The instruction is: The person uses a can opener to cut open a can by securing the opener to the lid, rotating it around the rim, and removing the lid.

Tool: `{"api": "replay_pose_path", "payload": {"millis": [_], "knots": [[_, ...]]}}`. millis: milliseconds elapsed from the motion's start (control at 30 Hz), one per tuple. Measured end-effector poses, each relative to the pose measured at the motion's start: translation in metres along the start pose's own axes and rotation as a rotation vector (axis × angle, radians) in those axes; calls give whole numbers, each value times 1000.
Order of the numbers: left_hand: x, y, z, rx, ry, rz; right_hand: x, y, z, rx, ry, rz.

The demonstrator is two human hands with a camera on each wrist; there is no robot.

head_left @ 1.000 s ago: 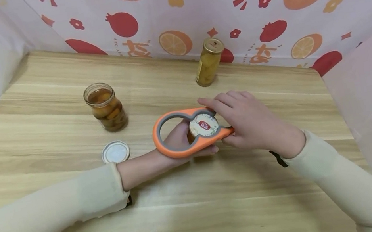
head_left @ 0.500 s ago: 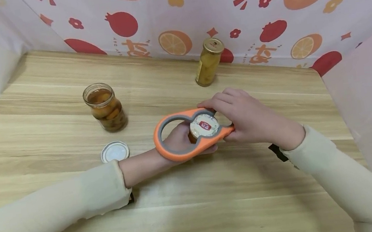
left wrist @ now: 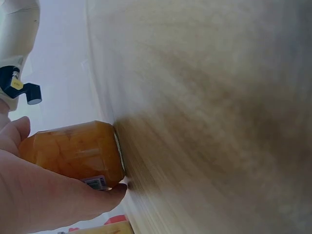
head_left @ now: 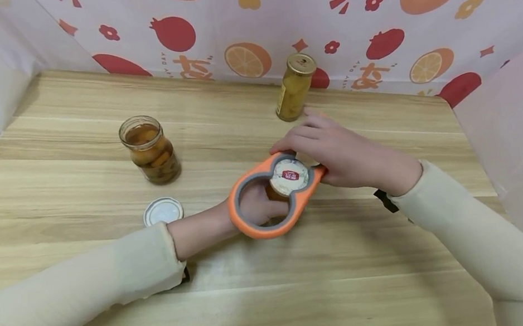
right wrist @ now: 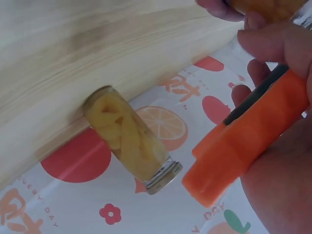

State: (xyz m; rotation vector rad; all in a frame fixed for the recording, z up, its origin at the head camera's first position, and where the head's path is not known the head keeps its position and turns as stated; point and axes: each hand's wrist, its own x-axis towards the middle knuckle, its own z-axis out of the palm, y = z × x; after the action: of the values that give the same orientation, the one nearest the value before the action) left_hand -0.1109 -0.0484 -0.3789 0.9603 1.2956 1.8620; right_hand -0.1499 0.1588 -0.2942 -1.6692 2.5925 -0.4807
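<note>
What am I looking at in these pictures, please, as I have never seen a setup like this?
There is no robot here, only a person's two bare hands. The wide view comes from a camera worn on the head, looking down; the other two come from cameras on each wrist, so they look tilted. The left hand holds a jar of orange contents with a printed lid. The right hand grips an orange-and-grey tool, whose smaller opening sits around that lid. On the wooden table stand an uncapped jar, with a loose white lid nearby, and, farther back, a gold-lidded jar.
</note>
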Motion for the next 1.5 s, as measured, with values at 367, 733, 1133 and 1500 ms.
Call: {"api": "replay_pose_path", "payload": {"millis": [367,733,1133,1500], "knots": [[4,13,15,484,315,3,12,3,2,-82,5,-158],[5,8,11,466,301,43,15,6,2,-77,39,-219],[6,29,22,444,323,90,14,4,-2,-65,80,-204],[-1,3,10,497,397,-80,-2,5,-4,-25,128,-160]]}}
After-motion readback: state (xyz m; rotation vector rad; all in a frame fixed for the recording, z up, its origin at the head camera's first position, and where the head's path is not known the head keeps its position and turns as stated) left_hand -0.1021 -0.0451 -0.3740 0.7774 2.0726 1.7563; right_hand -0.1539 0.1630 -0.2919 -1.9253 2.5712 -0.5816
